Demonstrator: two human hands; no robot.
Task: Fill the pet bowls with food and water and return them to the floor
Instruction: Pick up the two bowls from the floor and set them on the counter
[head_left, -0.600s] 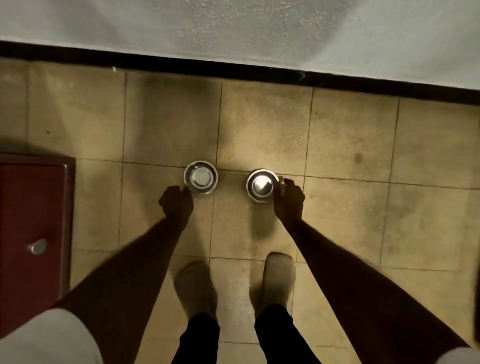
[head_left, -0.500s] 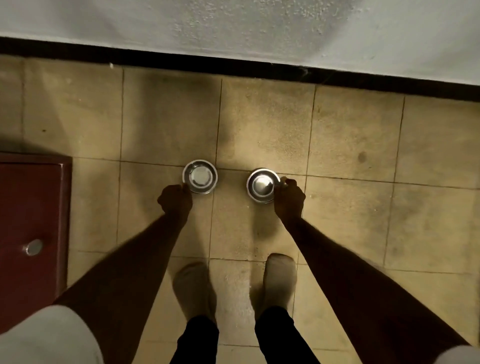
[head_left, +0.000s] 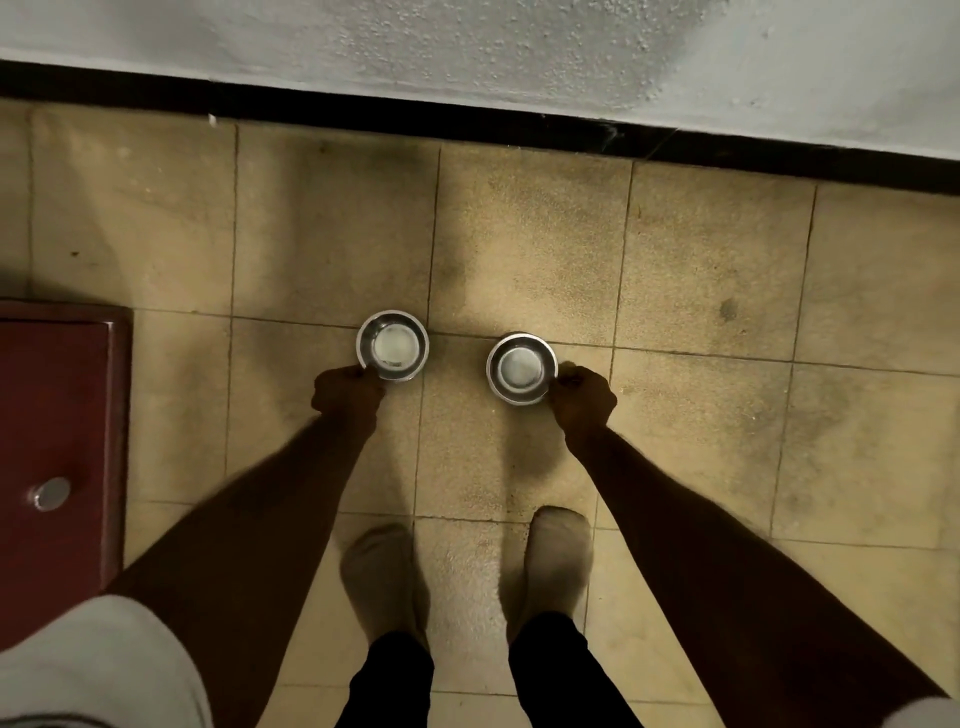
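Observation:
Two small round steel bowls are low over the tiled floor in front of me. My left hand (head_left: 347, 391) pinches the near-left rim of the left bowl (head_left: 392, 345). The near-right rim of the right bowl (head_left: 521, 368) is gripped by my right hand (head_left: 583, 399). Both bowls show a pale, shiny inside; I cannot tell what is in them. Whether they touch the floor or hang just above it is unclear from above.
A dark red cabinet (head_left: 57, 441) with a round metal knob (head_left: 50, 493) stands at the left. A pale wall with a black skirting strip (head_left: 467, 124) runs across the top. My two feet in light socks (head_left: 384, 582) stand just behind the bowls.
Both hands have shifted a little with the bowls; the left bowl sits slightly farther from me than the right one. The grips look the same.

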